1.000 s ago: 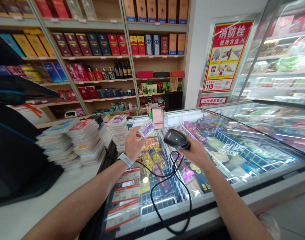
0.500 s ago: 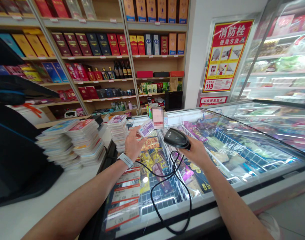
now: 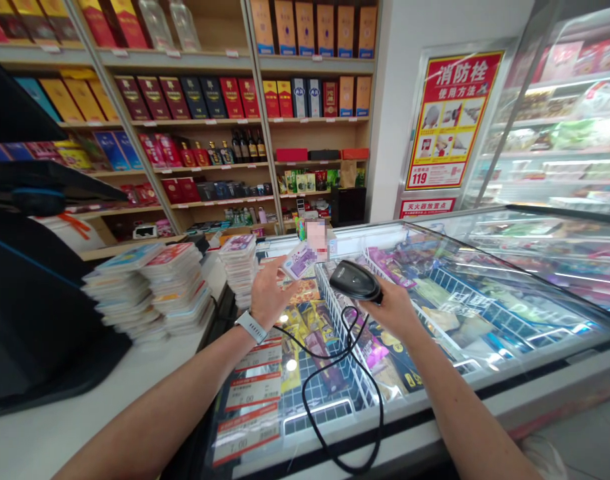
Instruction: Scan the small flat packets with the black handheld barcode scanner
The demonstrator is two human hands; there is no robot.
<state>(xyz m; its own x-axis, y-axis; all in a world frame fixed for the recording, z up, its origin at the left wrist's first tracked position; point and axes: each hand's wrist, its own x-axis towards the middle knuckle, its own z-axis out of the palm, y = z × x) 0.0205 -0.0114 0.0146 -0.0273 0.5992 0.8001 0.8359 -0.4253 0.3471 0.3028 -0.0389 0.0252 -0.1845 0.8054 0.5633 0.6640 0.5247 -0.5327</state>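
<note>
Above the glass lid, my left hand (image 3: 273, 293) is closed on a flat purple-and-white pack (image 3: 299, 261), tilted up at its far end. Just beyond that pack is a pixelated patch, so I cannot make out what lies there. My right hand (image 3: 395, 308) grips a black barcode scanner (image 3: 355, 280) from behind, its head facing left toward the pack, with a gap between them. The scanner's black cable (image 3: 305, 393) loops over the glass. To the left of my left hand stands a stack of similar purple-topped packs (image 3: 237, 267).
Under my arms is a glass-topped chest freezer (image 3: 485, 400) with wire baskets of packaged food. Two more pack stacks (image 3: 177, 293) stand on the white counter (image 3: 49, 433), beside a black monitor (image 3: 29, 307). Shelves (image 3: 195, 123) of boxes and bottles line the back wall.
The camera view has tilted up slightly, so the scene sits a little lower. Both hands keep hold of the pack and the scanner, almost in the same positions.
</note>
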